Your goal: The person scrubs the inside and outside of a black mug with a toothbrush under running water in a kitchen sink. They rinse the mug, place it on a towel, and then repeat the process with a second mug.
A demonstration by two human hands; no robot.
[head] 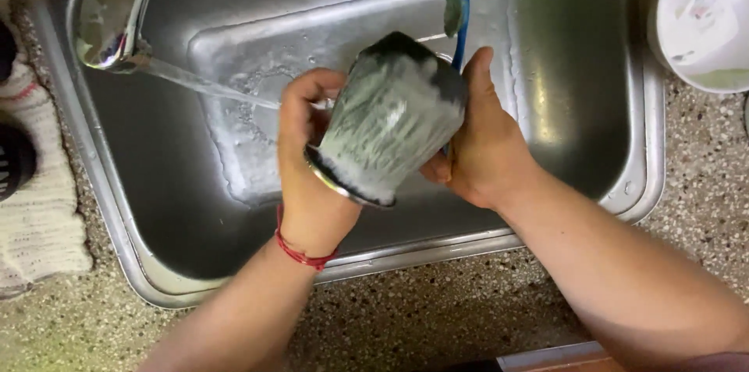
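Over a steel sink (pixel 577 107), both hands hold a grey-green ribbed cup (pixel 390 118) with dark rims, tilted with its mouth toward me. My left hand (pixel 308 177), with a red string on the wrist, grips the cup's rim side. My right hand (pixel 484 146) supports the cup's other side and also holds a blue-handled brush (pixel 459 25) that sticks up behind the cup. A stream of water (pixel 207 85) runs from a chrome tap (pixel 109 13) toward my left hand.
A white bowl-like container (pixel 702 17) sits on the speckled stone counter (pixel 437 317) at the top right. A cream knitted cloth (pixel 39 208) lies left of the sink. The sink bottom is wet.
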